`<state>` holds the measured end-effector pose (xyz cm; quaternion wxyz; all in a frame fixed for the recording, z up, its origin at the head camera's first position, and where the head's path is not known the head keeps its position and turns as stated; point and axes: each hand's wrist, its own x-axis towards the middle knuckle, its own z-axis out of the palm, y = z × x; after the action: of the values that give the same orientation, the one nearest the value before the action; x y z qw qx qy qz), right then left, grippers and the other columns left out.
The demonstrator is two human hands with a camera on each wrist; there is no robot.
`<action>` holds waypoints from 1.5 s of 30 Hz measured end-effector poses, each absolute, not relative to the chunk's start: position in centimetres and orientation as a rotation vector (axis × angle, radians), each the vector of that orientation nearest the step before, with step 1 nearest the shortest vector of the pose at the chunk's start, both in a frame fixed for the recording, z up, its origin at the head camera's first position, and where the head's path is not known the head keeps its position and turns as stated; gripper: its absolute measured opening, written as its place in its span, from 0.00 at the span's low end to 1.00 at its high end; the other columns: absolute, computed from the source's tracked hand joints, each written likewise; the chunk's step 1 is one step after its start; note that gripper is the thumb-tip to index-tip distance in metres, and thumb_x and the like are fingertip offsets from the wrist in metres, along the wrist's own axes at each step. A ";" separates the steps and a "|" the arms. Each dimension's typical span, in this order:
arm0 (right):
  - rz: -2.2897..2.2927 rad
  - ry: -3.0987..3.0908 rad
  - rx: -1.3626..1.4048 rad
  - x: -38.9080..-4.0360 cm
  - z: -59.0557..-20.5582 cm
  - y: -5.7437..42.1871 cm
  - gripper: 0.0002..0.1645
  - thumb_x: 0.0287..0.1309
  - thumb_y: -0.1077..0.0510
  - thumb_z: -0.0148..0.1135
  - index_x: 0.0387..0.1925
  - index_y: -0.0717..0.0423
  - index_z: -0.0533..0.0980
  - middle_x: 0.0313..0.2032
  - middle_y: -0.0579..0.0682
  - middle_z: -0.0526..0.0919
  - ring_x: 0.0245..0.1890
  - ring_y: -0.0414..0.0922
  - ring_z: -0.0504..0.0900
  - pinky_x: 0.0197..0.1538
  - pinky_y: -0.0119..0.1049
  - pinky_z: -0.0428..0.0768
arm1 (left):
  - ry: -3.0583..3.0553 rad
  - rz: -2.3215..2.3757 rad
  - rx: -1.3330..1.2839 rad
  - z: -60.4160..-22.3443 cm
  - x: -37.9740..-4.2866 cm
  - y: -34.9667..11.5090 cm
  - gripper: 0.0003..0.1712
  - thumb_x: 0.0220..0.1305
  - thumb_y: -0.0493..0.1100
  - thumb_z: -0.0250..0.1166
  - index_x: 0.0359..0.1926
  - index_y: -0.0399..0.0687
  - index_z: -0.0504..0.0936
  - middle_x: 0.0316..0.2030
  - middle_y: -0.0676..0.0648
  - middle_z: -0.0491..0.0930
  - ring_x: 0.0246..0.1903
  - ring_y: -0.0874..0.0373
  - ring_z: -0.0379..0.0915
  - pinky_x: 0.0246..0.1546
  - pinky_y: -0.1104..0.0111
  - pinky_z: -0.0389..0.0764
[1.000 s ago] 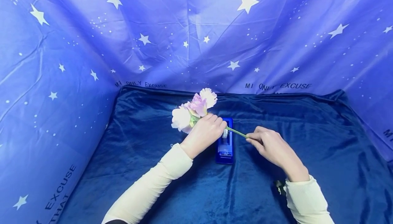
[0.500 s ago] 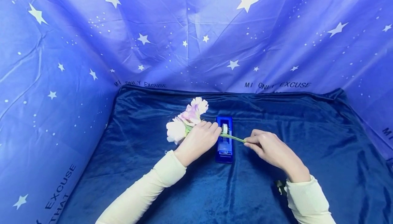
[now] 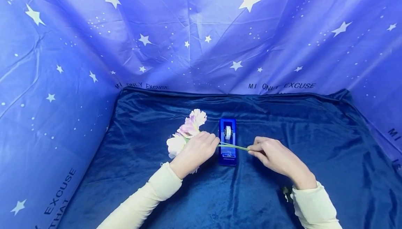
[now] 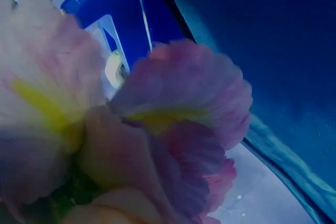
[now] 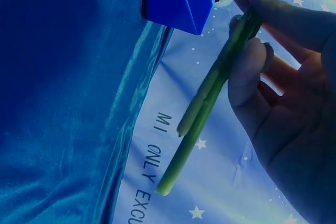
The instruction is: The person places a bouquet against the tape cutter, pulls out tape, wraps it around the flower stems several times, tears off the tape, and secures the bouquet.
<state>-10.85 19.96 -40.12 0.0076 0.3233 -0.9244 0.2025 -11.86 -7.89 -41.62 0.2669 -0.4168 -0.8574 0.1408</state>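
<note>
Grips the green stems (image 3: pixel 233 146) in the left hand (image 3: pixel 196 154), close to the pale pink and white flowers (image 3: pixel 188 127), and pinches the same stems toward the far end with the right hand (image 3: pixel 271 154), both grips narrow and occupied. Stretches the stems nearly straight from hand to hand, across the blue tape dispenser (image 3: pixel 228 153) on the blue cloth (image 3: pixel 235 194), just nearer than the tape roll (image 3: pixel 228 132); cannot tell whether touching or raised above. Leaves two lower ends (image 5: pixel 164 187) of uneven length poking past the right hand. Seems to be at the step of gathering and aligning the stems, with no wrapping to make out on the exposed stretch. Probably calls next for levelling those ends and holding the bunch firmly in one hand to free the other.
</note>
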 end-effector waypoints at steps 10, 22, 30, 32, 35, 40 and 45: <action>0.635 -2.908 1.065 -10.4 -40.4 20.0 0.08 0.62 0.60 0.66 0.40 0.50 0.87 0.28 0.33 0.72 0.26 0.29 0.67 0.32 0.30 0.71 | -2.305 0.297 -1.147 -42.0 -10.6 -8.1 0.08 0.68 0.35 0.55 0.36 0.49 0.80 0.27 0.53 0.77 0.28 0.61 0.74 0.34 0.71 0.74; 0.685 -2.956 1.132 -9.8 -40.6 19.7 0.07 0.63 0.59 0.65 0.37 0.47 0.87 0.24 0.32 0.67 0.23 0.29 0.64 0.30 0.27 0.69 | -2.377 0.288 -1.212 -43.2 -9.1 -8.8 0.05 0.70 0.40 0.54 0.34 0.51 0.75 0.25 0.56 0.74 0.25 0.63 0.71 0.29 0.72 0.70; 0.709 -2.970 1.163 -9.8 -40.9 19.6 0.06 0.64 0.57 0.64 0.34 0.44 0.86 0.23 0.32 0.66 0.23 0.29 0.63 0.30 0.27 0.68 | -2.474 0.028 -1.216 -43.8 -8.9 -8.9 0.16 0.72 0.55 0.56 0.31 0.51 0.74 0.23 0.55 0.73 0.23 0.60 0.72 0.29 0.69 0.70; 0.722 -2.971 1.167 -9.7 -40.9 19.6 0.07 0.64 0.57 0.64 0.35 0.44 0.86 0.23 0.32 0.67 0.23 0.29 0.63 0.30 0.27 0.68 | -2.489 -0.007 -1.226 -43.8 -8.9 -9.0 0.14 0.73 0.52 0.54 0.32 0.51 0.74 0.24 0.55 0.73 0.24 0.60 0.73 0.30 0.69 0.70; 0.746 -2.980 1.169 -9.6 -40.8 19.8 0.07 0.65 0.57 0.64 0.36 0.45 0.86 0.23 0.32 0.67 0.23 0.29 0.63 0.30 0.27 0.68 | -2.491 -0.017 -1.249 -43.7 -8.9 -9.0 0.11 0.74 0.49 0.55 0.34 0.51 0.75 0.25 0.55 0.73 0.26 0.60 0.73 0.32 0.69 0.71; 0.751 -2.984 1.166 -9.5 -41.0 20.0 0.07 0.64 0.57 0.64 0.36 0.45 0.87 0.23 0.33 0.66 0.23 0.29 0.62 0.30 0.27 0.67 | -2.473 -0.006 -1.260 -43.8 -9.0 -9.0 0.09 0.71 0.49 0.60 0.36 0.51 0.77 0.27 0.55 0.74 0.28 0.60 0.73 0.34 0.69 0.73; 0.735 -3.012 1.163 -9.6 -41.3 19.9 0.07 0.64 0.57 0.64 0.37 0.46 0.87 0.22 0.33 0.64 0.22 0.29 0.61 0.30 0.27 0.67 | -2.457 -0.082 -1.231 -44.1 -9.0 -8.9 0.07 0.69 0.48 0.63 0.35 0.52 0.81 0.27 0.56 0.75 0.27 0.61 0.73 0.33 0.70 0.71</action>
<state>-9.57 19.91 -41.35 -0.0848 0.3501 -0.9063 0.2210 -8.97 -8.91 -44.12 0.1947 -0.4391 -0.8766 -0.0291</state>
